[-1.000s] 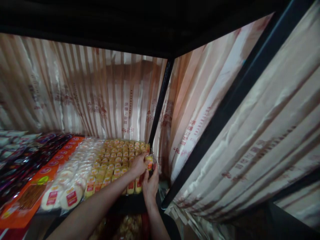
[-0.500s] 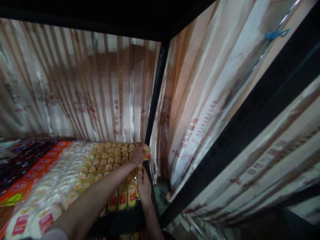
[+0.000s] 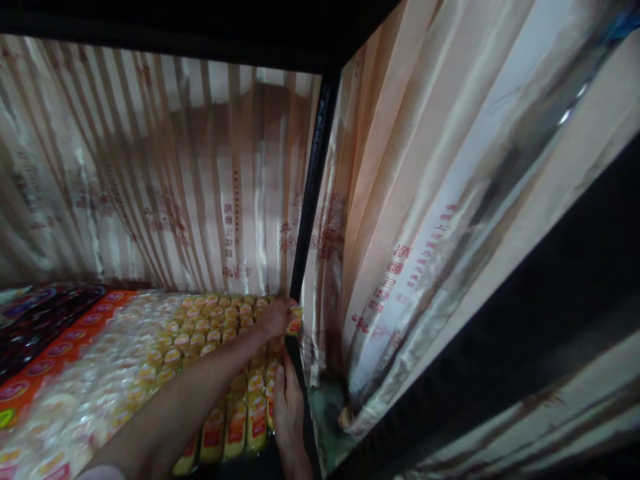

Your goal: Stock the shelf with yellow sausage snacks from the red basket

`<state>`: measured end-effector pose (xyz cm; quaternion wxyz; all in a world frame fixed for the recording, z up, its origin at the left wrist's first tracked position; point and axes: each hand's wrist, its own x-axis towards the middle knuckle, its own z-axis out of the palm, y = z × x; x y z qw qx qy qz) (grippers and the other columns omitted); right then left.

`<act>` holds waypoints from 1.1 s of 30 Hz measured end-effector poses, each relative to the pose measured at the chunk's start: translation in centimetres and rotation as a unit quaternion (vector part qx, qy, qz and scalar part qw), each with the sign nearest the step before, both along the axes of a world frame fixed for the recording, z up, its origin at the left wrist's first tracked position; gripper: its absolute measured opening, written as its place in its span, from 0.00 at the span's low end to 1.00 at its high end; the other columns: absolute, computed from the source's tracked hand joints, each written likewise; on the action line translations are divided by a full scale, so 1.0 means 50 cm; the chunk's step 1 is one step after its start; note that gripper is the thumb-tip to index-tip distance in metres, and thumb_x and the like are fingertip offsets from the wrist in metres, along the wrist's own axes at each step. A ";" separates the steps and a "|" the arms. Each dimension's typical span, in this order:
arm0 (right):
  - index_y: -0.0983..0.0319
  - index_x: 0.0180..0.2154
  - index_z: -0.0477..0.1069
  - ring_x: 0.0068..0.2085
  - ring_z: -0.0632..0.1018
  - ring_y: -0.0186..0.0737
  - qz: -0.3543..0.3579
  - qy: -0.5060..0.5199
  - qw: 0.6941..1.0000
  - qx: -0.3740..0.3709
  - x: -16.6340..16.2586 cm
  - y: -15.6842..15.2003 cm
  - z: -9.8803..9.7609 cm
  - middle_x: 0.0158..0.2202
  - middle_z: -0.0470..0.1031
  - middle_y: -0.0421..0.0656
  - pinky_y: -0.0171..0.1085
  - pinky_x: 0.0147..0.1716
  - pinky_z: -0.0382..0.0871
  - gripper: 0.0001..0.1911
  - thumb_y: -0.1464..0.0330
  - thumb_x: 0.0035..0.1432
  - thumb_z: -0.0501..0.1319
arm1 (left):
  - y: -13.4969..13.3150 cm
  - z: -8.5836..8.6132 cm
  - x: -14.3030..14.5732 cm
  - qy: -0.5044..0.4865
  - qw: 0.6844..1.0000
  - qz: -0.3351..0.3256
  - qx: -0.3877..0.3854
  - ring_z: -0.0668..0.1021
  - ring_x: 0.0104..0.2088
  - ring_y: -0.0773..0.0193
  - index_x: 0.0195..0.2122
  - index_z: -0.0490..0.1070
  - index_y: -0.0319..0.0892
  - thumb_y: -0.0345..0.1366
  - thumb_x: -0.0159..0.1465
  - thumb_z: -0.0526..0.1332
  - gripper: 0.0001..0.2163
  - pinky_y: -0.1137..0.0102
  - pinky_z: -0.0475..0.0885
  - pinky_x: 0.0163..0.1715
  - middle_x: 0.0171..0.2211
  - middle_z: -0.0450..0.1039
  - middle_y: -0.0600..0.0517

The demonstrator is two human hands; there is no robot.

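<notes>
My left hand [image 3: 277, 319] reaches to the far right corner of the shelf, its fingers closed round a small yellow wrapped snack pack [image 3: 295, 322] with a red label. Nearer to me, my right hand [image 3: 289, 405] lies along the right side of the rows, fingers stretched out, seemingly against the end packs. Several rows of the same yellow packs [image 3: 236, 427] stand tightly side by side under and left of my hands. Part of the left fingers is hidden behind the hand.
White clear-wrapped packs [image 3: 83, 393] lie to the left, then an orange printed strip [image 3: 55, 357] and dark shiny packages [image 3: 45, 327]. A black shelf post [image 3: 313, 193] rises at the back corner. Pleated printed curtains [image 3: 210, 193] hang behind and right. A thick dark bar [image 3: 480, 333] crosses the right.
The view has shifted and come a little closer to the shelf. My left hand keeps the snack pack at the corner, and my right hand stays along the row's side.
</notes>
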<state>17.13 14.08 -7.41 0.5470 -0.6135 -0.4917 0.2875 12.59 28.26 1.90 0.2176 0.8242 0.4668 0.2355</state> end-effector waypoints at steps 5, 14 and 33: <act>0.65 0.56 0.63 0.59 0.65 0.44 -0.002 -0.007 1.000 0.008 -0.003 -0.001 0.007 0.57 0.65 0.51 0.45 0.59 0.56 0.30 0.53 0.61 0.45 | 0.007 -0.005 -0.001 -0.008 1.000 0.001 0.009 0.76 0.40 0.64 0.45 0.70 0.41 0.27 0.57 0.56 0.15 0.70 0.69 0.44 0.41 0.75 0.50; 0.65 0.55 0.65 0.57 0.67 0.44 -0.003 0.008 1.000 0.004 -0.003 -0.001 0.010 0.56 0.66 0.50 0.44 0.57 0.58 0.30 0.53 0.61 0.45 | 0.000 -0.035 -0.011 0.047 0.998 -0.023 0.042 0.75 0.42 0.61 0.43 0.72 0.42 0.25 0.55 0.55 0.15 0.68 0.69 0.46 0.41 0.74 0.48; 0.68 0.54 0.65 0.58 0.66 0.44 -0.019 -0.038 0.999 0.016 -0.003 0.003 0.006 0.56 0.66 0.51 0.45 0.58 0.57 0.30 0.55 0.62 0.43 | 0.009 -0.015 0.005 0.167 0.980 -0.032 0.100 0.70 0.46 0.56 0.35 0.73 0.41 0.25 0.56 0.55 0.10 0.62 0.61 0.52 0.36 0.73 0.45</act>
